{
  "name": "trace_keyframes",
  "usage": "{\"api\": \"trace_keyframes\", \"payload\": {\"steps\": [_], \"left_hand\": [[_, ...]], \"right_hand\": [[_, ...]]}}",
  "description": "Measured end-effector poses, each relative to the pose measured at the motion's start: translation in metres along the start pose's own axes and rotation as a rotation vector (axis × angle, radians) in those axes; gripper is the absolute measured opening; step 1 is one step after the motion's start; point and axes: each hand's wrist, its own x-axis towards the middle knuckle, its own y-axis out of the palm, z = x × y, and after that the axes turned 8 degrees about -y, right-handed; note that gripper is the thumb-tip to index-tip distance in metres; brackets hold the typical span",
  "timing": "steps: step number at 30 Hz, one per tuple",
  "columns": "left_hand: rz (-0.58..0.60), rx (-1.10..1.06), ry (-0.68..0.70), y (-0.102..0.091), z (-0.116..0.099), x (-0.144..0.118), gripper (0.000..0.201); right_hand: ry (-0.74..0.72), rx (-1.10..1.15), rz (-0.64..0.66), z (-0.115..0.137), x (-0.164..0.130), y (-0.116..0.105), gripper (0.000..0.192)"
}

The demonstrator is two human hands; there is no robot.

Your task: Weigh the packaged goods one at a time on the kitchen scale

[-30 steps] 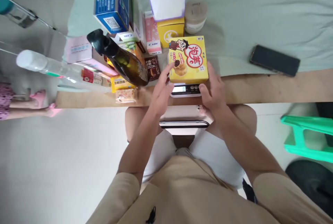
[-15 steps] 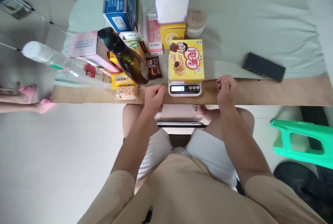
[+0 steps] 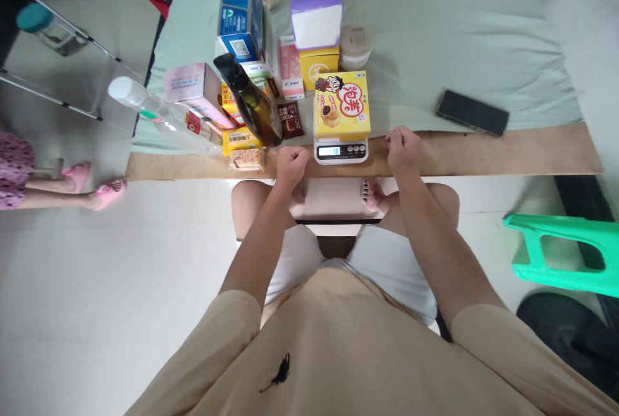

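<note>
Green wood-edged cloth (image 3: 435, 48); yellow puff-snack box (image 3: 342, 105) on a digital scale (image 3: 358, 158). Left hand (image 3: 291, 166) and right hand (image 3: 404, 149), clenched beside it, could skew the reading with a nudge.

You face a yellow box (image 3: 342, 106) printed red and white, and a white scale (image 3: 341, 160) with a black panel (image 3: 341, 151). Your cloth (image 3: 416, 35) is pale green, the far-left carton (image 3: 240, 9) blue, the phone (image 3: 472, 113) at right black.
</note>
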Motion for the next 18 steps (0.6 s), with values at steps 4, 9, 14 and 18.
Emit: {"api": "trace_keyframes", "payload": {"steps": [4, 9, 14, 18], "left_hand": [[-0.004, -0.004, 0.007, -0.0003, -0.0008, -0.0009, 0.04], [-0.007, -0.001, 0.027, 0.0, -0.001, -0.0021, 0.038], [-0.049, -0.001, 0.038, 0.0026, 0.0005, 0.0005, 0.039], [-0.135, -0.014, 0.058, 0.0088, 0.0032, 0.0009, 0.041]], "right_hand": [[-0.029, -0.051, -0.01, -0.0016, 0.0005, 0.0018, 0.044], [-0.016, -0.104, 0.015, 0.0003, 0.0001, 0.0013, 0.041], [-0.019, -0.106, 0.018, 0.0027, -0.0021, 0.0009, 0.039], [-0.06, -0.113, -0.005, 0.0005, -0.0025, 0.0015, 0.035]]}}
